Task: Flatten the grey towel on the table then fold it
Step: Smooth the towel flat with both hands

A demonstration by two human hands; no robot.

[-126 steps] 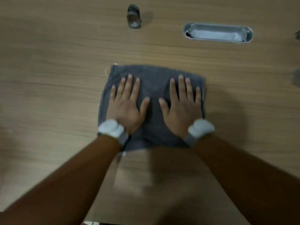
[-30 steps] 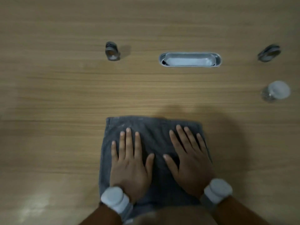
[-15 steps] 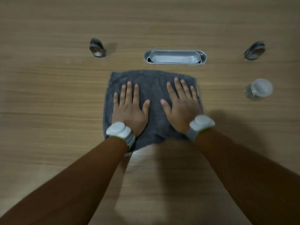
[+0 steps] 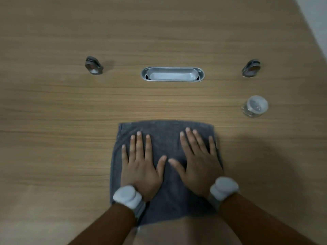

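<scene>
A grey towel (image 4: 166, 167) is laid as a neat rectangle on a wooden table (image 4: 53, 138). The left hand (image 4: 141, 167) and right hand (image 4: 198, 167) are pressed flat on it, fingers spread. Beyond, a metal oval grommet (image 4: 172, 74), two small dark fittings and a clear lidded jar (image 4: 254, 106) are seen.

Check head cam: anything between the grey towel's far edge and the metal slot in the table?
Nothing: the head view shows bare wood between the grey towel and the metal slot.
</scene>
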